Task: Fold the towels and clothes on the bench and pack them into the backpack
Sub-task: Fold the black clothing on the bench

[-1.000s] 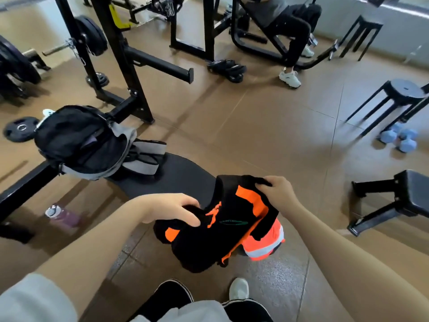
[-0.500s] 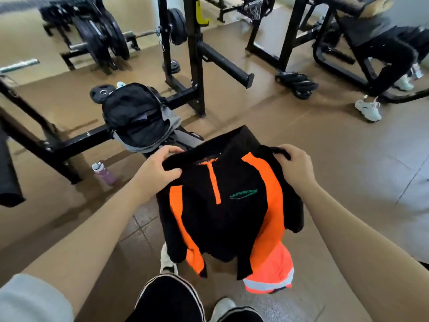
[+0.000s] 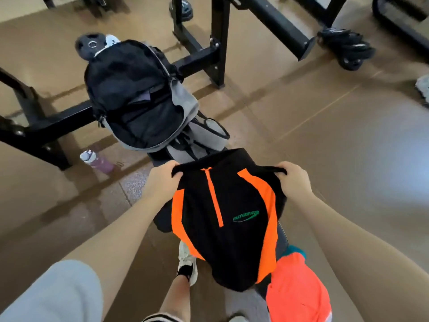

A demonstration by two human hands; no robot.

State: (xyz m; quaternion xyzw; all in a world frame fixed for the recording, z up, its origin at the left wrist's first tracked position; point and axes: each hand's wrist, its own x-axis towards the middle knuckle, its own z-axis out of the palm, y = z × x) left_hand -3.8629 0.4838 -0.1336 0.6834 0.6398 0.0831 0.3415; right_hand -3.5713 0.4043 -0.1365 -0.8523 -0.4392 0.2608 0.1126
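Note:
A black and orange zip shirt (image 3: 222, 219) with a green logo hangs spread out in front of me, front side facing up. My left hand (image 3: 162, 182) grips its left shoulder and my right hand (image 3: 293, 180) grips its right shoulder. Beyond it, a black and grey backpack (image 3: 137, 98) lies unzipped on the black bench (image 3: 162, 156), its dark inside showing. A bright orange-pink garment (image 3: 298, 293) lies under the shirt's lower right, with a teal piece (image 3: 296, 249) peeking out above it.
A purple water bottle (image 3: 98, 160) lies on the brown floor left of the bench. Black rack frames (image 3: 218, 43) stand behind the backpack. Weight plates (image 3: 346, 46) lie at the upper right. My shoes (image 3: 186, 261) are below the shirt.
The view has dropped and closed in on the bench. Both hands have stretched the shirt flatter by its shoulders and lowered it toward the bench end near the backpack.

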